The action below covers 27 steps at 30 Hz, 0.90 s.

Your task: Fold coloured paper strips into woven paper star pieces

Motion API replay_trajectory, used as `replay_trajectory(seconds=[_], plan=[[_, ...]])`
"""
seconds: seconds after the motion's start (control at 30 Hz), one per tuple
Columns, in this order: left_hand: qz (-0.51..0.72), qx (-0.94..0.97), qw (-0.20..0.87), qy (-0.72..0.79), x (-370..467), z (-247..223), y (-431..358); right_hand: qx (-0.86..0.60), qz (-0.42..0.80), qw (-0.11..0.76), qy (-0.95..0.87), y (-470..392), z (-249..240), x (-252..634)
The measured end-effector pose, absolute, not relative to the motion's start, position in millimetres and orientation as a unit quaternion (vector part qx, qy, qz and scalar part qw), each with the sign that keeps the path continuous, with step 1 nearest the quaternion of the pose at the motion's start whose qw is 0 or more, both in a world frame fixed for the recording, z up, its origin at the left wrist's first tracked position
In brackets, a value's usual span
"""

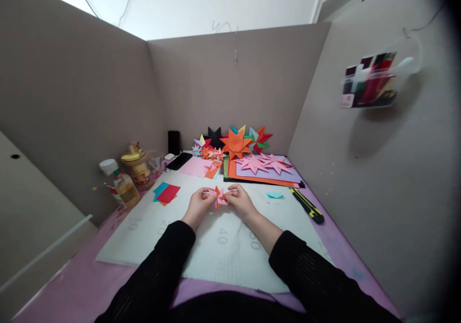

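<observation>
Between my two hands is a small folded paper star [218,197] in orange and pink, held just above the white mat [201,251]. My left hand [200,203] pinches its left points between thumb and fingers. On the opposite side, my right hand [240,200] grips a point of the star, its fingertips closed. To the right lies a small folded turquoise paper piece [275,196]. Left of my hands, red, blue and orange paper squares [168,193] overlap in a small pile.
Finished paper stars [236,143] crowd the back, some on stacked coloured sheets [262,179]. A yellow-black utility knife [307,205] lies right. Bottle [124,186], yellow-lidded jar [139,167], clear cup [154,162] and dark phone [180,161] stand or lie left. Grey panels [234,83] enclose the table.
</observation>
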<state>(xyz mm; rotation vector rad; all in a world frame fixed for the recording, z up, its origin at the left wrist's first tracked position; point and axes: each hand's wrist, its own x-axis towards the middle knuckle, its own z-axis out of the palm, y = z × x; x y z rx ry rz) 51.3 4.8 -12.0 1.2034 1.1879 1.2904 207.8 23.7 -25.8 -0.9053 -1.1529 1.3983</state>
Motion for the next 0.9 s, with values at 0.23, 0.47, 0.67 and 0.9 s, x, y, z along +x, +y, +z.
replay_trajectory(seconds=[0.23, 0.47, 0.67, 0.9], plan=[[0.547, 0.481, 0.477, 0.492, 53, -10, 4, -0.381, 0.591, 0.531, -0.474, 20, -22, 206], [0.530, 0.505, 0.495, 0.468, 59, -18, 4, -0.389, 0.524, 0.549, -0.522, 17, -23, 198], [0.510, 0.510, 0.505, 0.474, 58, -21, 5, -0.394, 0.508, 0.546, -0.538, 17, -24, 199], [0.584, 0.449, 0.441, 0.513, 52, -14, 7, -0.397, 0.539, 0.560, -0.488, 21, -25, 204]])
